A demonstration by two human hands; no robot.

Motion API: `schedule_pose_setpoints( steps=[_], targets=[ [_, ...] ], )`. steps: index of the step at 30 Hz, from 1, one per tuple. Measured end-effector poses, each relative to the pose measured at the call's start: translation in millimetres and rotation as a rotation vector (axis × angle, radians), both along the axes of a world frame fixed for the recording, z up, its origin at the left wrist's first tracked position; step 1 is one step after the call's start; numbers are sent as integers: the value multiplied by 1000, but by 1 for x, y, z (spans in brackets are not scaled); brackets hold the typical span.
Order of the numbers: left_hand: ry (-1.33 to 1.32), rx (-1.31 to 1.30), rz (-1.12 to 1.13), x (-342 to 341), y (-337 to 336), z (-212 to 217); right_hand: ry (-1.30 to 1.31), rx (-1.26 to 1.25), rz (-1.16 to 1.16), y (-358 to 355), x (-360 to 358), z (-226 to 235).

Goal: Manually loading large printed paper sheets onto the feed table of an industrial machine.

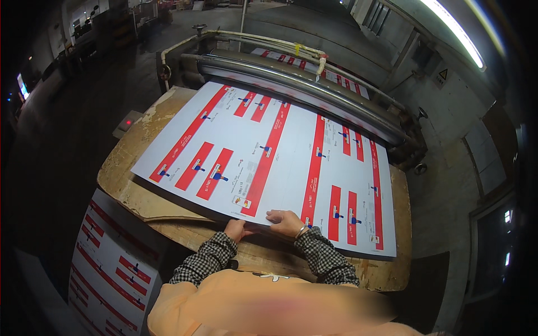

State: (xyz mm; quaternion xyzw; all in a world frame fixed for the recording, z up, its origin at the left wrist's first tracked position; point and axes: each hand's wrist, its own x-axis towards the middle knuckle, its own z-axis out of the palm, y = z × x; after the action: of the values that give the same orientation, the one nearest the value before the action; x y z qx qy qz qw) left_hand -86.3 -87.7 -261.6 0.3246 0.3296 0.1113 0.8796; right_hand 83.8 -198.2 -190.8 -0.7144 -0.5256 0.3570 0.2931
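A large white printed sheet [280,151] with red bars and small blue marks lies flat on a worn wooden table [129,162], its far edge at the machine's rollers. My left hand [236,228] grips the sheet's near edge from below, thumb on top. My right hand [287,222] rests palm down on the sheet just beside it, fingers spread, a bracelet at the wrist. Both sleeves are black-and-white checked. Whether one sheet or a stack lies there is not clear.
A machine with long metal rollers [302,89] and pale pipes runs along the table's far side. A pile of similar printed sheets [112,269] sits low at my left. A small box with a red light [128,122] stands left of the table. Concrete floor surrounds everything.
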Motion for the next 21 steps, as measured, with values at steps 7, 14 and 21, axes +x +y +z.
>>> schedule_pose_setpoints(
  steps=[7,14,21],
  targets=[
    [-26,-54,45,1,-1,12,-207,-61,-278,46,35,-25],
    [-62,-60,26,-4,-2,9,-556,-78,121,22,-19,-26],
    [-47,-1,-86,-3,2,5,-254,-98,197,27,16,-11]
  ],
)
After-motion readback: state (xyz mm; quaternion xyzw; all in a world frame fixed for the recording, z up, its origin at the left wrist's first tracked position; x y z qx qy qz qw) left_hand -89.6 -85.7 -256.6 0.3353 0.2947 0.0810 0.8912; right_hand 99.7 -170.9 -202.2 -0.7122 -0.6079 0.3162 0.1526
